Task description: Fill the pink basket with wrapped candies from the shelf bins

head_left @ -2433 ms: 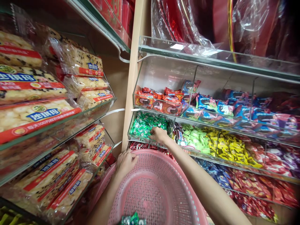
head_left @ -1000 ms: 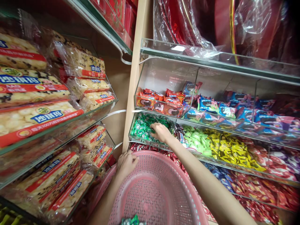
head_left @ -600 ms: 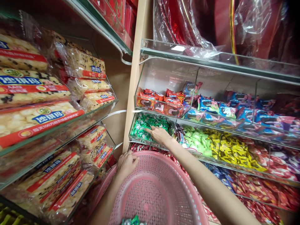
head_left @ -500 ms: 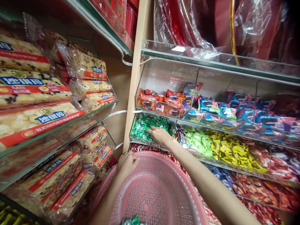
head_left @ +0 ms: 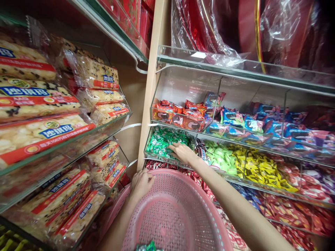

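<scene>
A pink perforated basket (head_left: 183,209) fills the lower middle, with a few green-wrapped candies (head_left: 149,246) at its bottom edge in view. My left hand (head_left: 142,183) is closed on the basket's far rim, at its left part. Beyond the basket, a clear shelf bin holds many small green-wrapped candies (head_left: 162,141). My right hand (head_left: 180,151) reaches over the front wall of that bin, fingertips down on the candies at its right side. Its fingers are bent and partly hidden, and whether they hold a candy is too small to tell.
Packaged puffed-grain bars (head_left: 57,129) are stacked on glass shelves at the left. A wooden post (head_left: 148,94) stands between the shelf units. Right of the green bin are light green packets (head_left: 222,157) and yellow packets (head_left: 259,167). Red-wrapped snacks (head_left: 193,108) lie one shelf up.
My right hand has moved a little to the right within the green candy bin. My left hand and the basket have stayed in place.
</scene>
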`<state>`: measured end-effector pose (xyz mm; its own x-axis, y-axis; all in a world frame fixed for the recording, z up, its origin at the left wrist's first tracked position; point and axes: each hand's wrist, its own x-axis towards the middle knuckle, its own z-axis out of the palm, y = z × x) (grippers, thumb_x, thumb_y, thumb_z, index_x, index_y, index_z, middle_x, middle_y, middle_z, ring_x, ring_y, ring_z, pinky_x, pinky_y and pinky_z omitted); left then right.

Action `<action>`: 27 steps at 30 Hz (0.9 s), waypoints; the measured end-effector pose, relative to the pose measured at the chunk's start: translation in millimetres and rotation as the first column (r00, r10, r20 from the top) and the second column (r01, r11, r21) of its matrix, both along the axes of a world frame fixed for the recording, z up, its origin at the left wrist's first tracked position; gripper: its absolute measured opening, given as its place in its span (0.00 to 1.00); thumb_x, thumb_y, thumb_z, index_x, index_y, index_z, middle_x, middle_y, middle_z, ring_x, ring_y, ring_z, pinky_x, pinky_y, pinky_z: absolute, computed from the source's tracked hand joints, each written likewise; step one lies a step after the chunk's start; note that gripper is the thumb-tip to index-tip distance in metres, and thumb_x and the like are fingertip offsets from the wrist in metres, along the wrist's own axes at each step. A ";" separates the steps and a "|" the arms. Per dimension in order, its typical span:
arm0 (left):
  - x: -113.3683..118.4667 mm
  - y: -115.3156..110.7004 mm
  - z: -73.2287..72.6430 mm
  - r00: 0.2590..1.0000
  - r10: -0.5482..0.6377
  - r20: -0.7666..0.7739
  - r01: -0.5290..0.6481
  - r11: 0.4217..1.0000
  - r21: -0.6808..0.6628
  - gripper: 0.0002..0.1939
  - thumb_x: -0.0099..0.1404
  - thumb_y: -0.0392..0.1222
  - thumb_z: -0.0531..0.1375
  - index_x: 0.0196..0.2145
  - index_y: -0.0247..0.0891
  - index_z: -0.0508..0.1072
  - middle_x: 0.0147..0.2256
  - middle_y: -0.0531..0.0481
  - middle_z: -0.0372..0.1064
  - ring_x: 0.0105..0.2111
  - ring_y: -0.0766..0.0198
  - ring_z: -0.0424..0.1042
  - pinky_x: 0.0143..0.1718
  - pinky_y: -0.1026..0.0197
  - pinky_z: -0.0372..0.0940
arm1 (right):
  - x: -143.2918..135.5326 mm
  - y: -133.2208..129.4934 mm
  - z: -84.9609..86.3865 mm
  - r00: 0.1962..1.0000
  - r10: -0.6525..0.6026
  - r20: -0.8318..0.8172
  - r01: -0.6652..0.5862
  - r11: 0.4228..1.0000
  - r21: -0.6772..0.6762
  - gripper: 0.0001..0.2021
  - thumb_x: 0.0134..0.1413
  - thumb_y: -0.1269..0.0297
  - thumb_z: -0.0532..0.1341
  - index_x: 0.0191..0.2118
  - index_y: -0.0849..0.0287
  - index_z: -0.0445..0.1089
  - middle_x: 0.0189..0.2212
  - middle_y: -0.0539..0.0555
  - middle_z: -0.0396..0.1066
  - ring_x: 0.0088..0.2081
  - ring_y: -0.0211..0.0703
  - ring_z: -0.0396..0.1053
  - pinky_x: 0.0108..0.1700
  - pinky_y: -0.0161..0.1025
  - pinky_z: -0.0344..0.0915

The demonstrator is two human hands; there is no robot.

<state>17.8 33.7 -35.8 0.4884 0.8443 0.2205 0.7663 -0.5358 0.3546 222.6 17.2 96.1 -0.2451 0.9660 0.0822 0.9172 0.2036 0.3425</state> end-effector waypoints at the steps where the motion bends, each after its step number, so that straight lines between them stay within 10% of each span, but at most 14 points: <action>1: 0.0 0.1 -0.1 1.000 -0.001 -0.003 0.001 1.000 0.005 0.19 0.65 0.49 0.50 0.28 0.40 0.76 0.36 0.48 0.68 0.37 0.64 0.68 0.36 0.64 0.57 | 0.3 -0.6 -0.6 1.000 0.002 0.016 -0.002 1.000 0.009 0.14 0.62 0.63 0.49 0.51 0.57 0.60 0.43 0.59 0.67 0.47 0.46 0.66 0.46 0.37 0.59; 19: 0.4 -0.2 1.3 1.000 -0.003 -0.002 0.002 1.000 -0.006 0.19 0.65 0.50 0.49 0.28 0.40 0.76 0.37 0.48 0.68 0.38 0.64 0.68 0.37 0.64 0.57 | -4.6 -2.9 7.0 0.995 -0.042 -0.091 0.046 0.998 0.043 0.14 0.63 0.63 0.47 0.53 0.55 0.55 0.46 0.58 0.65 0.42 0.45 0.70 0.36 0.36 0.62; 27: 1.0 -0.3 0.9 1.000 0.008 -0.003 -0.008 1.000 -0.008 0.19 0.65 0.50 0.50 0.29 0.40 0.76 0.37 0.47 0.68 0.38 0.63 0.67 0.38 0.63 0.57 | -11.9 -21.9 16.4 0.827 0.147 -0.542 -0.080 0.986 0.146 0.18 0.60 0.60 0.52 0.55 0.56 0.57 0.48 0.56 0.65 0.45 0.43 0.66 0.43 0.39 0.62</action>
<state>18.8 33.4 -34.9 0.4825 0.8497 0.2126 0.7715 -0.5272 0.3562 210.6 -4.7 112.5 -0.2342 0.9100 0.3422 0.9330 0.3093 -0.1840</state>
